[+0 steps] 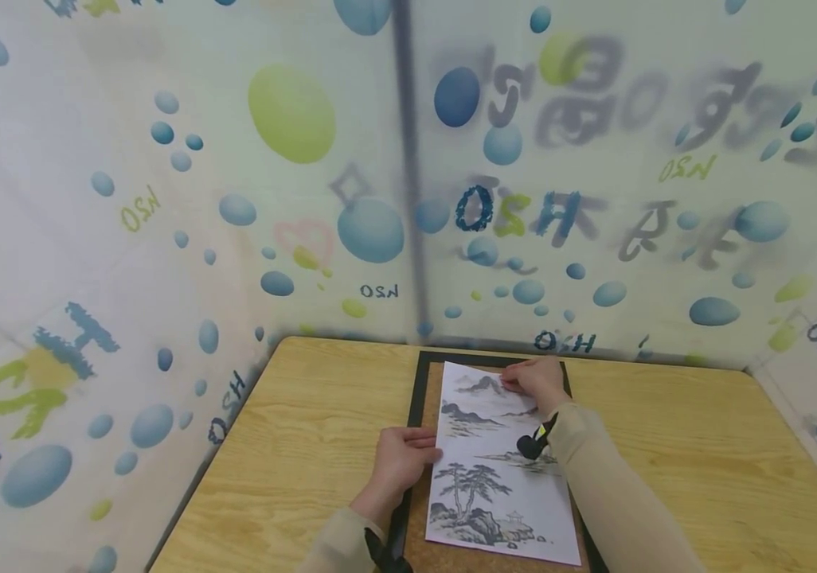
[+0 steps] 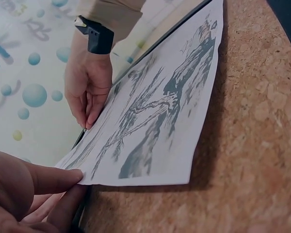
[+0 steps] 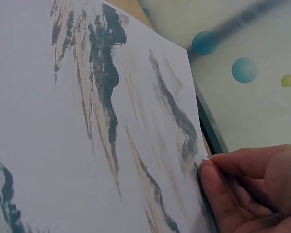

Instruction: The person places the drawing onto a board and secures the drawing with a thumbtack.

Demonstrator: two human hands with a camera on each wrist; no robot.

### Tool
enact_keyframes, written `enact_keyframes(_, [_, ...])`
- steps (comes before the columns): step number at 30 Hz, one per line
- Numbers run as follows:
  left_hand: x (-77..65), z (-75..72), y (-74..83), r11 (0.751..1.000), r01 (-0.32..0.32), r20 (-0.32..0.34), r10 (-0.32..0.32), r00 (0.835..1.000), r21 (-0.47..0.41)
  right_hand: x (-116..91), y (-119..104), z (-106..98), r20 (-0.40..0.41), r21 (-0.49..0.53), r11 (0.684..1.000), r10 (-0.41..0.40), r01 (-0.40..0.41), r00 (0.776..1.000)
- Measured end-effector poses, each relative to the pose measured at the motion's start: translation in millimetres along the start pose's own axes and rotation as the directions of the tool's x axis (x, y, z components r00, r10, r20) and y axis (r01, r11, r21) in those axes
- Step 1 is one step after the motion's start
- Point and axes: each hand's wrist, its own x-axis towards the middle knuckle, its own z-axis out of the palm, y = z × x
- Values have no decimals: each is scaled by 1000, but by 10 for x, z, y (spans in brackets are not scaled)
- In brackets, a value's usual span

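A sheet of white paper printed with an ink landscape (image 1: 473,446) lies over a black-framed cork board (image 1: 419,517) on the table. My left hand (image 1: 400,460) pinches the sheet's left edge. In the left wrist view the thumb (image 2: 63,178) lies on top of the paper, fingers below it, and the nearby corner is lifted off the cork. At the sheet's top right my right hand (image 1: 541,382) pinches a small clear piece (image 3: 208,157), seemingly a pin, at the paper's edge. Fingertips hide most of it.
The light wooden table (image 1: 322,406) extends on both sides of the board. Behind it and at the sides hang pale curtains (image 1: 294,199) with blue and green dots. A black wrist device (image 1: 533,442) sits on the right wrist, above the sheet.
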Motion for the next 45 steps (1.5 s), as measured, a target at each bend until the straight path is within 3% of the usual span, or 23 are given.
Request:
enact_keyframes(9, [-26, -12, 28, 1000, -10, -5, 10, 1000, -8, 6, -24, -18, 4, -109, 993, -42, 42, 999])
enact_keyframes(18, [-6, 5, 12, 1000, 3, 2, -3, 1000, -16, -13, -31, -49, -36, -290, 955, -76, 62, 996])
enact_keyframes(33, [-14, 3, 24, 1000, 14, 9, -13, 1000, -3, -23, 0, -90, -27, -225, 971, -90, 82, 996])
enact_keyframes(45, [15, 5, 6, 1000, 6, 18, -6, 1000, -20, 6, 57, -65, -33, -286, 949, -148, 133, 988])
